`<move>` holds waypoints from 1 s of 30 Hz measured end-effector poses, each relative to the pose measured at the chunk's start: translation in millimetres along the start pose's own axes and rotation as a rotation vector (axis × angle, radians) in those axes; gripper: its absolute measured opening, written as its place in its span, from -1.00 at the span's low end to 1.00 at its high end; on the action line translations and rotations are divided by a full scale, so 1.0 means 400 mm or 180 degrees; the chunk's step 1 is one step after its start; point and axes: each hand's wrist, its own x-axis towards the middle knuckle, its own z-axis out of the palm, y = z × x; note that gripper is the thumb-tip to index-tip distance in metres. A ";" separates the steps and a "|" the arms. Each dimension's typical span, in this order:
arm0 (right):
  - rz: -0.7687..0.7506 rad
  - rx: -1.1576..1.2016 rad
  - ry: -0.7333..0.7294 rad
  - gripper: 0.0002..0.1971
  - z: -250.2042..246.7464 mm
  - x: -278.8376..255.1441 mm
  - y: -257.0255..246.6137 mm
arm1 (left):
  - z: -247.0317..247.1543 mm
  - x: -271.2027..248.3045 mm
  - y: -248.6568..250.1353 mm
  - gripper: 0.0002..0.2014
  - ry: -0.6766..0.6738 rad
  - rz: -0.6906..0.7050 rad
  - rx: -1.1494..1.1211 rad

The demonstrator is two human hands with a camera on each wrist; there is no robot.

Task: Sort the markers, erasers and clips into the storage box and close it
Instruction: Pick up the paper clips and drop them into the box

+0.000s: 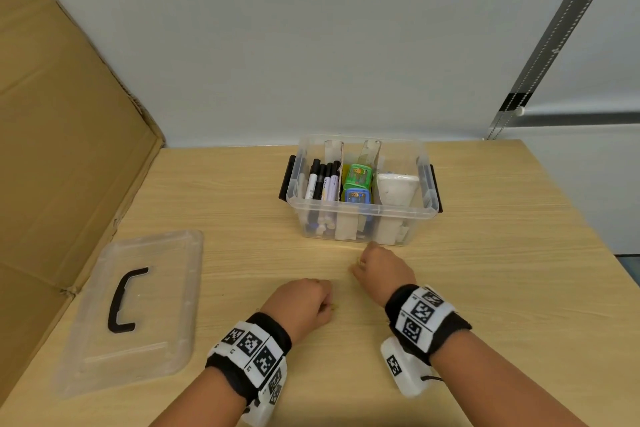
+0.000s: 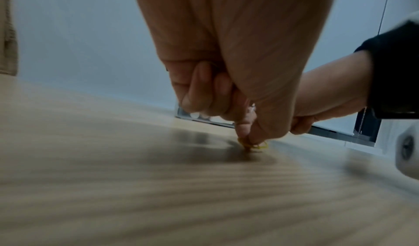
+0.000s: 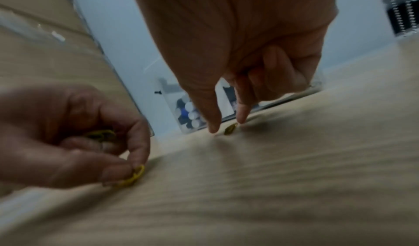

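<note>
Two small yellow paper clips remain on the light wooden table (image 1: 485, 253), one under each hand. The left hand (image 1: 304, 305), at lower centre of the head view, pinches its yellow clip (image 2: 252, 145) between thumb and forefinger against the tabletop; more yellow clips (image 3: 99, 135) sit in its curled palm. The right hand (image 1: 384, 269) is nearer the clear plastic storage box (image 1: 363, 215), directly below it in the frame. Its thumb and forefinger (image 3: 241, 113) are slightly parted, tips down, straddling the second yellow clip (image 3: 230, 129), which is not yet gripped. The clip's long axis is too blurred to read. The clear lid (image 1: 138, 308) lies lower left.
</note>
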 end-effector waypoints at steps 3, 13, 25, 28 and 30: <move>-0.0053 -0.0419 -0.0008 -0.76 0.009 0.009 -0.024 | -0.001 -0.021 -0.023 -0.82 0.0242 -0.0144 -0.0310; -0.0389 -0.0701 -0.0395 -0.75 -0.007 -0.028 0.003 | -0.022 -0.078 -0.106 -0.96 0.0956 -0.0543 -0.1304; -0.0862 -0.0177 0.0489 -0.86 -0.404 -0.053 -0.035 | -0.034 -0.080 -0.093 -0.90 0.1247 -0.0542 -0.1425; -0.0489 -0.0754 0.0114 -0.81 -0.404 0.047 -0.067 | -0.035 -0.080 -0.082 -0.90 0.1226 -0.0543 -0.1422; -0.0416 -0.1153 -0.0421 -0.79 -0.386 0.097 -0.087 | -0.037 -0.081 -0.075 -0.91 0.1210 -0.0549 -0.1438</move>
